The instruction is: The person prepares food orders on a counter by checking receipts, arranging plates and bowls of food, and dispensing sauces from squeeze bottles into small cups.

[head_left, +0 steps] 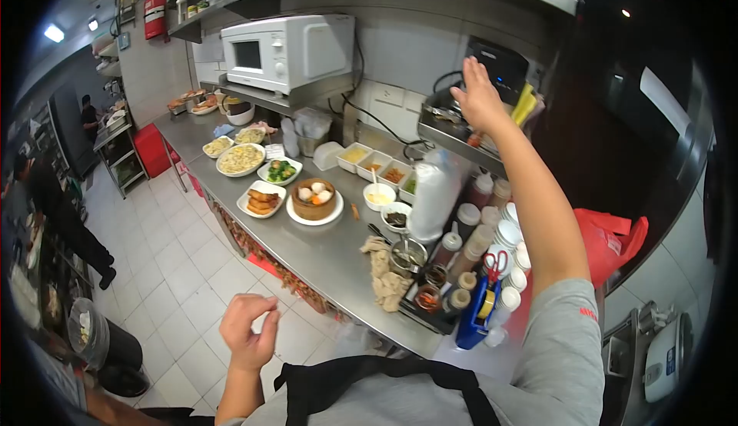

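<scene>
My right hand (482, 101) is raised on a stretched-out arm, its fingers extended and nothing in them. It is nearest to a black printer-like device (498, 63) with small blue lights, on a metal shelf (461, 143); I cannot tell whether they touch. Low in front of me, my left hand (250, 329) hovers off the counter's near edge, fingers loosely bent, thumb apart, holding nothing. On the steel counter (296, 245) stand a bamboo steamer (314, 203) of round dumplings on a white plate, a dish of golden fried pieces (263, 201) and a dish of green vegetables (280, 171).
A white microwave (288, 53) sits on a wall shelf. Sauce bottles (469, 245), a blue tape dispenser (478, 314), red-handled scissors (496, 263) and a crumpled cloth (384, 276) crowd the right side. A person (58, 211) in dark clothes stands at the left; a bin (108, 334) is nearby.
</scene>
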Tool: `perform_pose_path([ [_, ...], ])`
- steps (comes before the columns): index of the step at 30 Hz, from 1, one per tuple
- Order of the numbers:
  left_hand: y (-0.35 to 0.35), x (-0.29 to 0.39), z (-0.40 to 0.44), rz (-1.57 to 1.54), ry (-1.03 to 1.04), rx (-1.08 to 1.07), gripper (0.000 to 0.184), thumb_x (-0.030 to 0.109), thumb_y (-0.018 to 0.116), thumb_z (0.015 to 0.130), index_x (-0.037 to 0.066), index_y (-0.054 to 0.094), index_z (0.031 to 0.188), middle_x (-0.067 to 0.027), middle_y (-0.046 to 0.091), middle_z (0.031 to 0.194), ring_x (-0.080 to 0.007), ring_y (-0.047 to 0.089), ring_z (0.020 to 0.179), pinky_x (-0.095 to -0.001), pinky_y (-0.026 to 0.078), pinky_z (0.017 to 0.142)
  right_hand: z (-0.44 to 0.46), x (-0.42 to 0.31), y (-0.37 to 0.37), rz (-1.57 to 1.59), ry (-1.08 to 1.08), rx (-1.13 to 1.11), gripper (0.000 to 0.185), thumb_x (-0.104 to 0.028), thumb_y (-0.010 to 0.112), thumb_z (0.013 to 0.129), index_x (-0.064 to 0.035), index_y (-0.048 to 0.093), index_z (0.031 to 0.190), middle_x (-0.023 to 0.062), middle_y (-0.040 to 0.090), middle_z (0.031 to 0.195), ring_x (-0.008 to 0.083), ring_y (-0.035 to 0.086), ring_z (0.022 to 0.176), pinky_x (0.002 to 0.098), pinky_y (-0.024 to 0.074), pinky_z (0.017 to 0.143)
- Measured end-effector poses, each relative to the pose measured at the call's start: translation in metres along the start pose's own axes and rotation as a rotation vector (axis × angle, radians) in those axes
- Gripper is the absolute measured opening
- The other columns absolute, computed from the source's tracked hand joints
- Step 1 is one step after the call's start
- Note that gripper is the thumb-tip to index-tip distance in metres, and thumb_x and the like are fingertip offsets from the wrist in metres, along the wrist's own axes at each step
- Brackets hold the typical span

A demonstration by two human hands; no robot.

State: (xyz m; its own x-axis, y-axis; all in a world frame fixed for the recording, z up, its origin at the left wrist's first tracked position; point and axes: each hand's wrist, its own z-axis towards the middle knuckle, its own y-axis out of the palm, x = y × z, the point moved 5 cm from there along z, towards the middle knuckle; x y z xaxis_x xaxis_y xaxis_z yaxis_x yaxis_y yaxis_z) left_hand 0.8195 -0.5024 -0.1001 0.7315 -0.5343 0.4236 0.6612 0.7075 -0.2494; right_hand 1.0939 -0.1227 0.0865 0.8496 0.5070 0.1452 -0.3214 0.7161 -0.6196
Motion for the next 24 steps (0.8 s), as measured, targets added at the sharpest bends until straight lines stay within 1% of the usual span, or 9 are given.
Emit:
perform_pose_path([
  [3, -0.060, -0.039, -0.006, 0.067, -0.110, 0.065, 0.016, -0.005, 0.057, 0.072, -0.001, 0.058, 0.087, -0.0099, 0.056, 0.072, -0.0185, 0.053, 0.067, -0.0280, 0.042, 0.064, 0.012, 0.030, 0.060, -0.102, 0.192, -0.144, 0.061, -0.025, 0.052, 0.084, 0.0062, 0.029, 0.131, 0.0231, 0.030, 0.137, 0.0365, 0.027, 0.129, 0.0403, 0.0301, 0.103],
  [5, -0.097, -0.069, -0.011, 0.095, -0.182, 0.107, 0.015, -0.005, 0.055, 0.075, -0.001, 0.058, 0.090, -0.0088, 0.055, 0.075, -0.0169, 0.052, 0.070, -0.0272, 0.041, 0.066, 0.008, 0.034, 0.071, -0.054, 0.454, -0.555, 0.059, -0.021, 0.051, 0.083, 0.0058, 0.030, 0.131, 0.0222, 0.035, 0.135, 0.0367, 0.033, 0.125, 0.0386, 0.0317, 0.102],
  [7, -0.124, -0.096, -0.014, 0.074, -0.254, 0.151, 0.015, -0.004, 0.053, 0.078, -0.001, 0.057, 0.092, -0.0078, 0.053, 0.078, -0.0154, 0.051, 0.072, -0.0266, 0.041, 0.068, 0.009, 0.025, 0.056, -0.096, 0.462, -0.399, 0.060, -0.018, 0.050, 0.082, 0.0057, 0.029, 0.132, 0.0226, 0.036, 0.134, 0.0364, 0.037, 0.123, 0.0365, 0.0316, 0.103],
  [13, -0.152, -0.153, 0.005, 0.027, -0.270, 0.221, 0.015, -0.002, 0.055, 0.075, -0.001, 0.058, 0.089, -0.0088, 0.055, 0.074, -0.0169, 0.053, 0.067, -0.0265, 0.042, 0.064, 0.009, 0.045, 0.076, -0.251, 0.382, -0.474, 0.050, -0.018, 0.049, 0.085, 0.0002, 0.036, 0.130, 0.0228, 0.044, 0.127, 0.0349, 0.040, 0.121, 0.0384, 0.0350, 0.098],
  [14, -0.150, -0.161, 0.010, 0.026, -0.260, 0.211, 0.015, -0.002, 0.055, 0.074, -0.001, 0.058, 0.089, -0.0089, 0.056, 0.074, -0.0170, 0.053, 0.067, -0.0267, 0.042, 0.064, 0.016, 0.022, 0.060, -0.400, 0.353, -0.483, 0.044, -0.019, 0.050, 0.085, -0.0042, 0.044, 0.126, 0.0200, 0.047, 0.126, 0.0330, 0.042, 0.119, 0.0387, 0.0356, 0.098],
  [17, -0.136, -0.179, 0.029, 0.025, -0.222, 0.181, 0.014, -0.003, 0.055, 0.073, -0.001, 0.058, 0.087, -0.0091, 0.056, 0.072, -0.0177, 0.053, 0.065, -0.0271, 0.042, 0.063, 0.057, -0.010, 0.022, -0.109, 0.338, -0.074, 0.042, -0.022, 0.055, 0.080, -0.0073, 0.051, 0.120, 0.0154, 0.052, 0.121, 0.0344, 0.049, 0.112, 0.0409, 0.0366, 0.096],
  [19, -0.126, -0.186, 0.044, 0.036, -0.186, 0.150, 0.014, -0.003, 0.055, 0.072, -0.001, 0.058, 0.086, -0.0093, 0.056, 0.070, -0.0182, 0.053, 0.064, -0.0274, 0.041, 0.062, 0.107, 0.008, 0.037, 0.321, 0.232, 0.000, 0.035, -0.026, 0.058, 0.080, -0.0143, 0.058, 0.113, 0.0086, 0.055, 0.119, 0.0310, 0.055, 0.103, 0.0388, 0.0399, 0.091],
  [21, -0.115, -0.193, 0.054, 0.040, -0.149, 0.091, 0.014, -0.003, 0.054, 0.074, -0.001, 0.057, 0.087, -0.0094, 0.055, 0.072, -0.0177, 0.052, 0.067, -0.0270, 0.041, 0.063, 0.145, -0.036, 0.022, 0.713, 0.338, -0.159, 0.033, -0.030, 0.060, 0.081, -0.0183, 0.059, 0.112, 0.0029, 0.054, 0.121, 0.0248, 0.051, 0.107, 0.0377, 0.0366, 0.092],
  [24, -0.092, -0.208, 0.075, 0.085, -0.103, 0.038, 0.013, -0.002, 0.054, 0.074, -0.001, 0.057, 0.087, -0.0097, 0.055, 0.071, -0.0181, 0.051, 0.067, -0.0274, 0.040, 0.062, 0.204, -0.082, 0.022, 0.916, 0.318, -0.161, 0.035, -0.033, 0.061, 0.081, -0.0209, 0.059, 0.114, 0.0046, 0.052, 0.124, 0.0190, 0.038, 0.120, 0.0404, 0.0292, 0.097],
])
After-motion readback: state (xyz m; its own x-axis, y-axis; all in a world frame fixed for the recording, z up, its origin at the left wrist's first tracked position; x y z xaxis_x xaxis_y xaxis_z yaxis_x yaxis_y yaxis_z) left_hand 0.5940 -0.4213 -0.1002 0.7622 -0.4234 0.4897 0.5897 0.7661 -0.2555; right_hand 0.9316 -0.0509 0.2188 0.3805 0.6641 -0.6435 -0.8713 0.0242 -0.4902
